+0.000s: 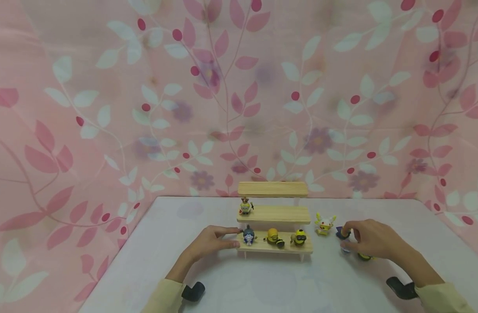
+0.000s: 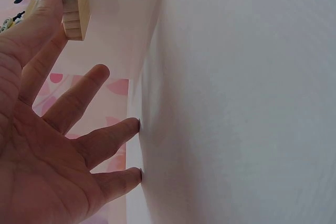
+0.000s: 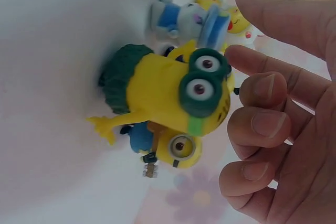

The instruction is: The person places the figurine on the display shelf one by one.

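Observation:
My left hand pinches the left end of the lower board of a small wooden display shelf between thumb and index finger. Its other fingers are spread, with two tips touching the tabletop. Over a group of toy figures, my right hand has thumb and index finger apart, its other fingers curled. Close to those fingertips is a grey figure with a blue hat. A yellow minion figure with green goggles stands beside the hand, in front of a minion with a guitar.
On the shelf's lower board stand a grey-hooded figure, a yellow figure and a black-and-yellow figure. A crowned figure is on the middle board. Right of the shelf stands a white-and-yellow figure. A floral cloth hangs behind.

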A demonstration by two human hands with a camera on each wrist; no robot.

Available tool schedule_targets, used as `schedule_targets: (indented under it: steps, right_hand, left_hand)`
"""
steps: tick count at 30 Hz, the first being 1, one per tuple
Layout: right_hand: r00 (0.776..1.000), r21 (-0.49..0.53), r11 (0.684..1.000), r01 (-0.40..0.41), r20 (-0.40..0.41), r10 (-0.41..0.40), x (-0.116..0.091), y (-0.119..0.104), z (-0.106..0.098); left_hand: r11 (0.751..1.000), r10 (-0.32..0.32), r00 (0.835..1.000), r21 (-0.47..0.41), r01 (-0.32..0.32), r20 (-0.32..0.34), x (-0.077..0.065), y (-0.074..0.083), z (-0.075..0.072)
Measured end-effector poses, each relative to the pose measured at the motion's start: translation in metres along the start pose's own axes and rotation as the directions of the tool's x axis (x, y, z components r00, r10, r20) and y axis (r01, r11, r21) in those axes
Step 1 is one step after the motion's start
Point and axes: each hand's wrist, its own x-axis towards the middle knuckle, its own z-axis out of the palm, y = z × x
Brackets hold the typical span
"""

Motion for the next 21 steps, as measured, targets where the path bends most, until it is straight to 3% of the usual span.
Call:
schedule_targets:
  steps: [10, 21]
  right_hand:
    - [0.998, 0.0, 0.999, -0.053, 0.029, 0.053, -0.0033, 0.0014, 0.002]
    - [0.999, -0.018, 1.0, -0.021, 0.034, 0.022, -0.0047, 0.002, 0.0028]
  left_hand:
    - [1.0, -0.006, 1.0, -0.006, 0.006, -0.001, 0.0002, -0.0006, 0.0002]
    - [1.0, -0.005, 1.0, 0.002, 0.005, -0.002, 0.0002, 0.001, -0.0004]
